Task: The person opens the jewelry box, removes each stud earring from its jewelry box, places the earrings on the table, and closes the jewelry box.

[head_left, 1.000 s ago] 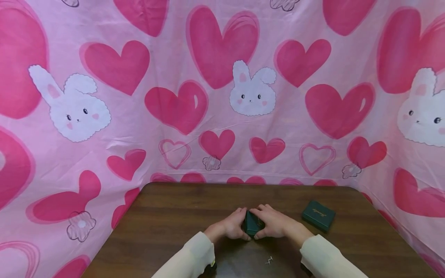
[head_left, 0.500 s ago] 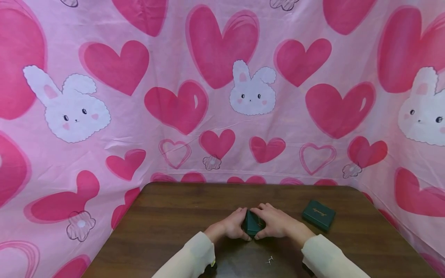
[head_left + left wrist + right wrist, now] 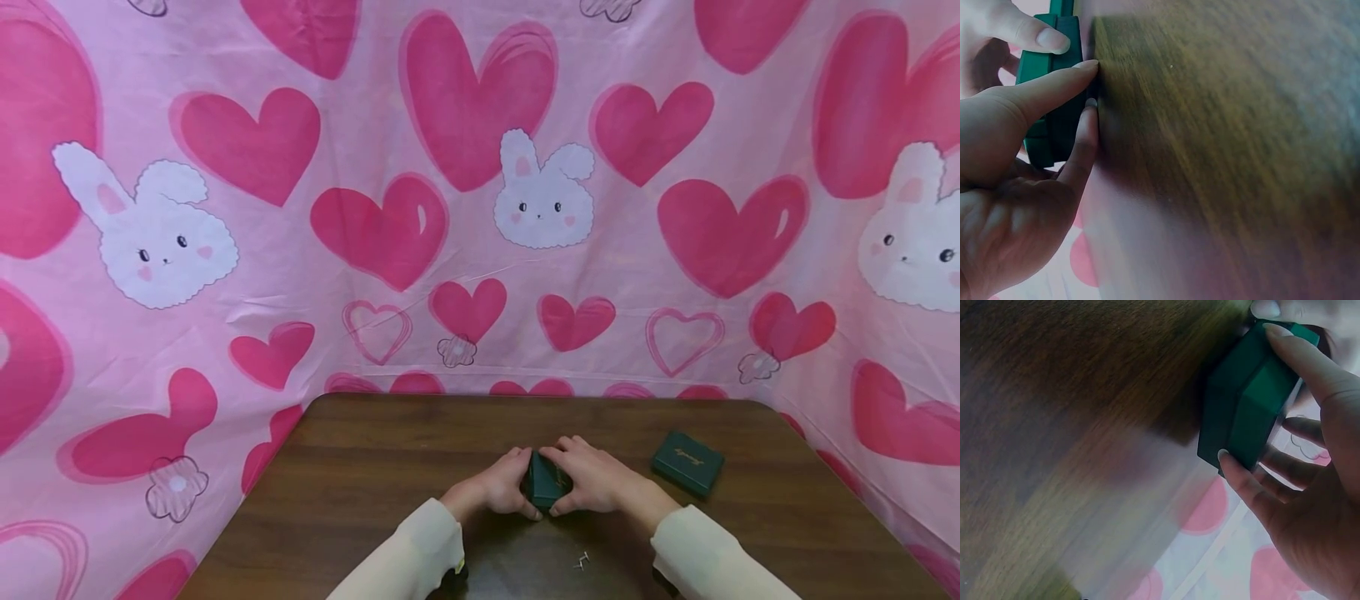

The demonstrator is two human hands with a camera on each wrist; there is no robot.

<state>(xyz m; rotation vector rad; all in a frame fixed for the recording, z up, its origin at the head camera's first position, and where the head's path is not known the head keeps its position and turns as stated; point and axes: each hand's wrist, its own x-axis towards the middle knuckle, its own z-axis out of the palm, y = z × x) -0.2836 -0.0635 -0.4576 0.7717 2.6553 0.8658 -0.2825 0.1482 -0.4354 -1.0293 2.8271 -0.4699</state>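
A small dark green box (image 3: 547,483) sits on the table between both hands. From its left side my left hand (image 3: 504,486) grips it, thumb toward the near edge and fingers round the far side. My right hand (image 3: 592,479) holds the opposite side and covers part of the gold lettering on top. In the left wrist view, fingertips press low on the box (image 3: 1063,115), close to the tabletop. The right wrist view shows a seam between lid and base on the box (image 3: 1247,394), with thumb and fingers spread along its sides.
Small shiny metal pieces (image 3: 582,561) lie on the wooden table (image 3: 390,450) nearer the body. A flat dark green box (image 3: 688,463) with gold lettering rests to the right, beyond the right forearm. A pink heart-patterned cloth (image 3: 465,325) hangs behind the table.
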